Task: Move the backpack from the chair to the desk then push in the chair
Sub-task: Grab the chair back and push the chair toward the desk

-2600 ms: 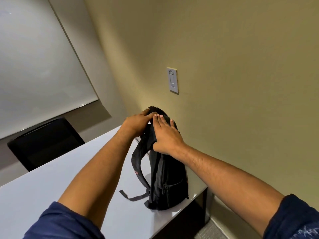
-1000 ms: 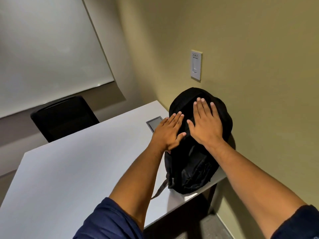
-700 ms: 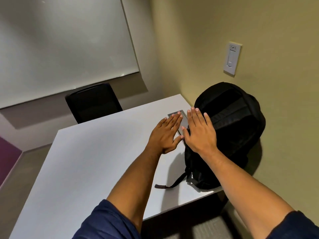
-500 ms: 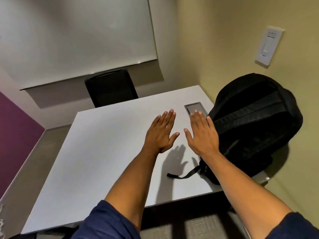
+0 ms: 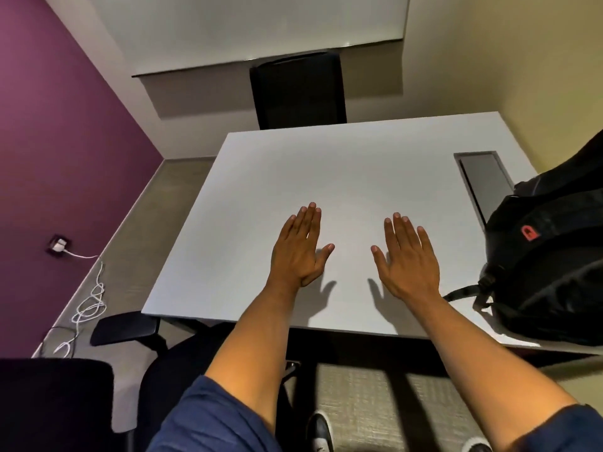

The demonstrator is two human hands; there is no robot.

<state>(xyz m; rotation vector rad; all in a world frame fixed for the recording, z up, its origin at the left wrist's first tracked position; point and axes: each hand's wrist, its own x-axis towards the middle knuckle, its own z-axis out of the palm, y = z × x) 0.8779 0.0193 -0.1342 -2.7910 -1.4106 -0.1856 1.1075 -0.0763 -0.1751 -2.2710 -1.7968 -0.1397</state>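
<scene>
**Backpack on the table, chair not yet pushed in**

The broad white rectangular table (image 5: 326,177) fills most of the room from where I stand, with a purple wall to one side and a pale whiteboard (image 5: 244,27) on the far wall. At the table's right near corner sits the bulky black fabric backpack (image 5: 551,265) with a small red logo, resting on the tabletop close to the beige wall, one loose strap trailing toward the middle. So the first half of the job looks done: the bag is on the table.

What is left, by my reckoning, is the chair. A black swivel office chair (image 5: 124,331) with padded armrests stands at the table's near left corner, its seat mostly out from under the edge, so it has not been pushed in. A second black high-backed chair (image 5: 298,89) is tucked in at the far side and seems no part of this.

A grey recessed cable hatch (image 5: 486,181) is set into the table just behind the backpack.

Neither grip holds anything. The person's left hand (image 5: 301,249) and right hand (image 5: 406,259) hover flat over the middle of the table, palms down, fingers stretched out and only lightly parted. The backpack lies off to the right of the right hand, near but not touching; the chair to be moved lies below and left of the left hand.

A tangle of white cable (image 5: 88,308) lies on the floor by the purple wall.
</scene>
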